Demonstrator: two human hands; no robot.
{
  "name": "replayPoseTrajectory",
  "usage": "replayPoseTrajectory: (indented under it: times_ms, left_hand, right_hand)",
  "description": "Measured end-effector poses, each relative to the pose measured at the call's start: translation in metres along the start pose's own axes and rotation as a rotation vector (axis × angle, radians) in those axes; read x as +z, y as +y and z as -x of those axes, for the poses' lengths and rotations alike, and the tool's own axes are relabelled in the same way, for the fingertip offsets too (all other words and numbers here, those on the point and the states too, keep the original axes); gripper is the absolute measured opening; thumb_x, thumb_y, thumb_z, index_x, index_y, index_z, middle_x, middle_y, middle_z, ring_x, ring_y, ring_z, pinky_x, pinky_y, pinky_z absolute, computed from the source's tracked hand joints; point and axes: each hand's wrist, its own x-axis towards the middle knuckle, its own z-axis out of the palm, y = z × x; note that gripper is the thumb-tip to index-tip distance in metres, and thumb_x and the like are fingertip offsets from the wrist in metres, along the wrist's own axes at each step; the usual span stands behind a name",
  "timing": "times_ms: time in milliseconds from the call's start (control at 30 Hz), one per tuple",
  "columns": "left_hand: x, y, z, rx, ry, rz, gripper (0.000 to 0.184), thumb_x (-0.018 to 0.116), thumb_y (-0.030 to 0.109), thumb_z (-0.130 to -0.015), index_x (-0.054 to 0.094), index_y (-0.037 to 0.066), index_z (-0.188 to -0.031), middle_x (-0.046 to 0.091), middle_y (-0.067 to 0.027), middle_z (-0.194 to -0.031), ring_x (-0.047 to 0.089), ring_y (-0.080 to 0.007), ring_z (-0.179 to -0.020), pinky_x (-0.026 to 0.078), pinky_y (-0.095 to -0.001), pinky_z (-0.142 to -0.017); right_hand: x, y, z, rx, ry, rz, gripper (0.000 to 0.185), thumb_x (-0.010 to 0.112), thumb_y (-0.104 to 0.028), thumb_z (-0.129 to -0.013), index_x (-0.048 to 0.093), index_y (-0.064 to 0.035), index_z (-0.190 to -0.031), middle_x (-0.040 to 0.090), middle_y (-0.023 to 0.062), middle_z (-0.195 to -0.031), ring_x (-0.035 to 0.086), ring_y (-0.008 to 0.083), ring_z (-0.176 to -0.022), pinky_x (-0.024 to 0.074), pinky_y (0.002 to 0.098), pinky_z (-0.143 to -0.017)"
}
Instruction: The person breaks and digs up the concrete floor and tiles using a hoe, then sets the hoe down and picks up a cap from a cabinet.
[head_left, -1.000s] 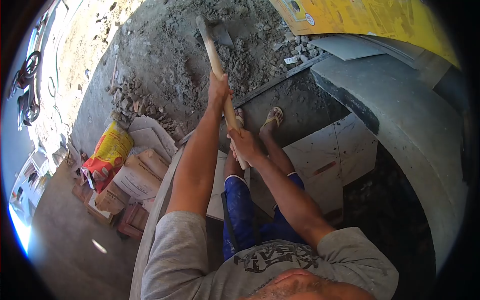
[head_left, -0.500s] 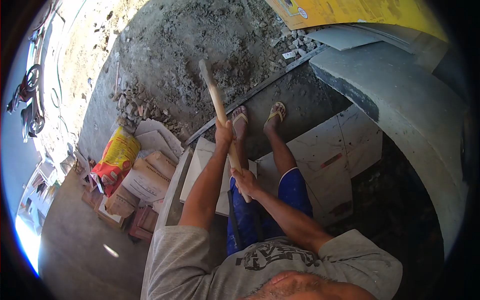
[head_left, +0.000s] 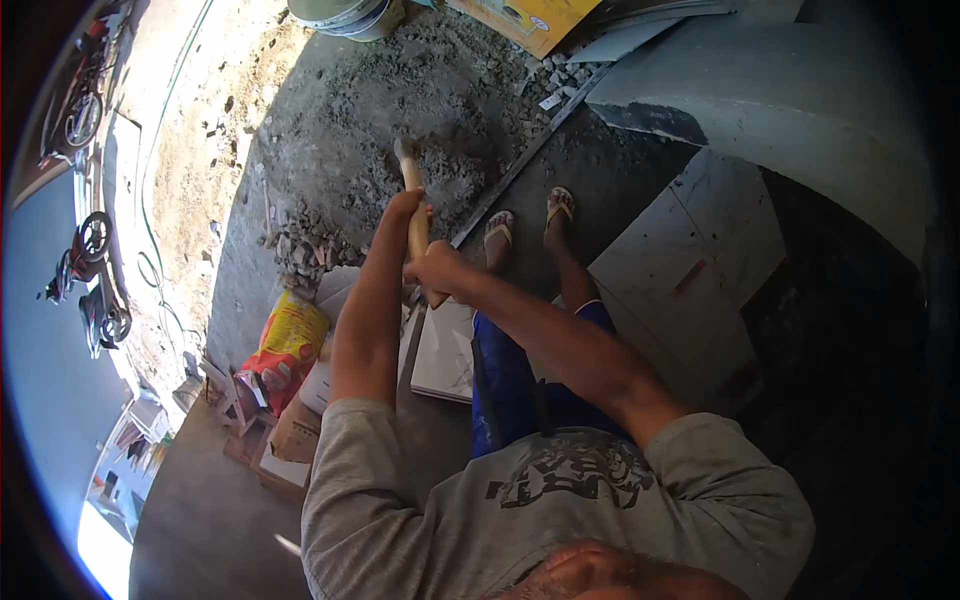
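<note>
My left hand [head_left: 408, 203] is wrapped round the upper part of a wooden-handled tool [head_left: 418, 232]. Closer to my body, my right hand [head_left: 437, 270] grips the same handle near its butt end, and my forearm crosses over in front of my legs. The tool's far end is greyish and meets a pile of wet-looking grey sand or mortar [head_left: 450, 165]. Its working head is hidden there, so the exact kind of tool cannot be made out.
Buckets [head_left: 350, 22] stand beyond the pile. Rubble [head_left: 300, 245], a yellow-and-red sack [head_left: 285, 345] and cardboard boxes [head_left: 296, 432] lie at left. Marble-look tiles [head_left: 650, 260] are by my feet. A curved concrete ledge [head_left: 790, 110] runs along the right, and motorbikes [head_left: 88, 270] stand outside.
Both hands have pushed forward with the tool, away from my body, and my right arm is straighter. The view has shifted, bringing buckets in at the top.
</note>
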Motion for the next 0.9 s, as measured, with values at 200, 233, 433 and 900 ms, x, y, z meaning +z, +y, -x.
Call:
replayPoseTrajectory:
  times_ms: [200,233,433,900]
  left_hand:
    - [0.014,0.017,0.145,0.225,-0.138,0.037,0.024,0.052,0.028,-0.087,0.051,0.005,-0.092,0.056,-0.0058,-0.069,0.055,-0.0147,-0.059,0.046,-0.0247,-0.056]
    - [0.023,0.019,0.173,0.289,-0.139,0.023,0.026,0.054,0.03,-0.086,0.051,0.005,-0.092,0.056,-0.0058,-0.07,0.055,-0.015,-0.059,0.046,-0.0253,-0.056]
    - [0.049,0.011,0.18,0.2,-0.3,-0.15,0.034,0.057,0.035,-0.085,0.053,0.004,-0.099,0.056,-0.0049,-0.081,0.056,-0.0141,-0.073,0.046,-0.026,-0.065]
    - [0.336,-0.083,0.365,0.481,-0.711,-1.247,0.017,0.052,0.021,-0.089,0.053,0.006,-0.096,0.05,-0.0027,-0.076,0.047,-0.0104,-0.067,0.041,-0.0247,-0.063]
  right_hand:
    - [0.004,-0.018,0.07,-0.042,-0.033,-0.239,0.019,0.064,-0.012,-0.063,0.057,0.0039,-0.071,0.056,0.0078,-0.062,0.053,0.0165,-0.051,0.0406,0.03,-0.045]
    - [0.0,-0.019,0.079,-0.06,-0.047,-0.302,0.018,0.063,-0.012,-0.063,0.057,0.0034,-0.07,0.055,0.0075,-0.061,0.053,0.0165,-0.05,0.04,0.0298,-0.044]
    - [-0.05,-0.041,0.249,-0.165,0.044,-0.456,0.017,0.063,-0.013,-0.063,0.058,0.0021,-0.069,0.053,0.009,-0.055,0.053,0.0183,-0.048,0.0392,0.031,-0.042]
    - [-0.171,0.084,0.429,-0.334,0.395,-0.802,0.017,0.063,-0.014,-0.065,0.059,0.0019,-0.071,0.053,0.0092,-0.054,0.054,0.0187,-0.052,0.0412,0.031,-0.046]
